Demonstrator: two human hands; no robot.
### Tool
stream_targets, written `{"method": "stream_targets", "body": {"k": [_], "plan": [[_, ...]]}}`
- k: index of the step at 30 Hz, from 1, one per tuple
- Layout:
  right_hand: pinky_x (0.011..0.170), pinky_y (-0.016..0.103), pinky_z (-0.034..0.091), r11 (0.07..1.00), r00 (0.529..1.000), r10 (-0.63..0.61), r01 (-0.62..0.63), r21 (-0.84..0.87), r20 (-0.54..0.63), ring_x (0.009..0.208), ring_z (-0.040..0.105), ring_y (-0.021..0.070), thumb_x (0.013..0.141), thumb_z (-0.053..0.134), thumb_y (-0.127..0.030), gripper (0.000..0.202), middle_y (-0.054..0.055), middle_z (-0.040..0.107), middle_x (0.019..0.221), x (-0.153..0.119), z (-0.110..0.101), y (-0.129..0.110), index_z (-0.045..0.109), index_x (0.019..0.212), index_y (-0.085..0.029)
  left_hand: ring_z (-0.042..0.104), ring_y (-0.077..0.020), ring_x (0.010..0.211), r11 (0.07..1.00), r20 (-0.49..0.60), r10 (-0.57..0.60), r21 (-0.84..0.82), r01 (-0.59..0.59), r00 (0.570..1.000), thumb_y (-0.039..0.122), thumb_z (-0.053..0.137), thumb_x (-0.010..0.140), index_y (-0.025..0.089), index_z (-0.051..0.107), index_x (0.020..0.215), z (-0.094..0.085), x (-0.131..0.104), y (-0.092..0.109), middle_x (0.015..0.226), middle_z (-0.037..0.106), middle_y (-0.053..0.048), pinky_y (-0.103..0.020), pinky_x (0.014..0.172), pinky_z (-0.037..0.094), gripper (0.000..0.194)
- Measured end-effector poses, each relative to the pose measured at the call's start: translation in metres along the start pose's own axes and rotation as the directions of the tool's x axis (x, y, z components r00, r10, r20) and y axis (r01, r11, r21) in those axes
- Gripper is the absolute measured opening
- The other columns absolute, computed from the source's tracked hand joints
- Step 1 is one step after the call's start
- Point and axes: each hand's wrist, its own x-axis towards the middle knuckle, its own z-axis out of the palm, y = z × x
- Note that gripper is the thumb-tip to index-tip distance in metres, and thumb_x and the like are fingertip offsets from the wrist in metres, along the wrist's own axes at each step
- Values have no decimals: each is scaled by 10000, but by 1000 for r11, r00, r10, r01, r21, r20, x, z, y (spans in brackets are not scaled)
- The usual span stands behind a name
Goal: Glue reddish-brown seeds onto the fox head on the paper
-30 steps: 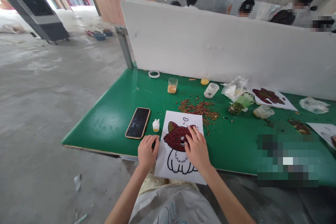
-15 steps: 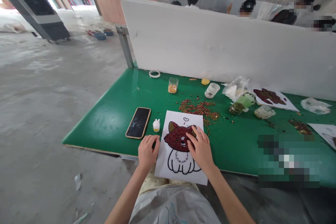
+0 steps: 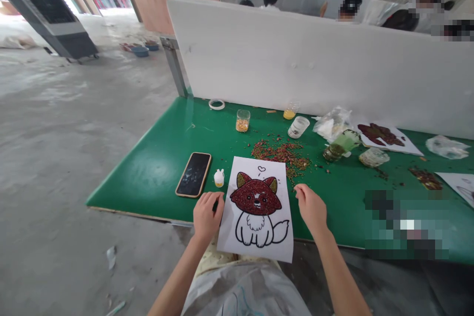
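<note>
A green tabletop (image 3: pixel 137 173) runs along an upright white panel (image 3: pixel 296 61). At its near edge, partly overhanging, lies a paper sheet with a fox drawing (image 3: pixel 255 207); dark red grains cover the head and olive ones the inner ears, while body and tail are bare outline. The right hand (image 3: pixel 311 207) is just beside the sheet's right edge, fingers bent in and thumb close to the index finger; whether it pinches anything cannot be told. The left hand (image 3: pixel 207 215), half curled with a gap at the thumb and no object visible in it, is at the sheet's left edge. Beyond the sheet, red and green seeds (image 3: pixel 279 152) lie scattered. Left of it are a smartphone (image 3: pixel 193 175) and a small white rabbit-shaped container (image 3: pixel 219 177).
</note>
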Motion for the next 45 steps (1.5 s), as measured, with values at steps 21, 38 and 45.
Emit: {"method": "stream_targets", "body": {"k": [21, 38, 45], "plan": [[555, 239, 386, 962, 970, 181, -140, 236, -164, 556, 560, 153, 834, 455, -571, 436, 38, 645, 638, -9, 2, 31, 603, 706, -181, 566, -140, 780, 907, -152, -326, -327, 264, 933, 320, 596, 805, 192, 481, 1061, -5, 13, -3, 945, 543, -49, -253, 638, 470, 308], [645, 286, 480, 894, 962, 226, -142, 426, -153, 690, 650, 198, 856, 445, -489, 393, 91, 703, 813, -8, 4, 37, 655, 906, -160, 639, -181, 800, 865, 15, -376, -354, 357, 926, 365, 635, 749, 177, 238, 1399, -9, 41, 9, 932, 680, -83, -354, 787, 501, 784], [636, 305, 484, 862, 913, 338, -203, 464, -228, 653, 637, 208, 808, 524, -507, 363, 82, 691, 716, -8, 0, 36, 642, 774, -166, 615, -144, 686, 832, 116, -349, -418, 365, 930, 391, 621, 760, 169, 215, 1408, -15, 33, 24, 802, 661, -26, -309, 731, 512, 797]]}}
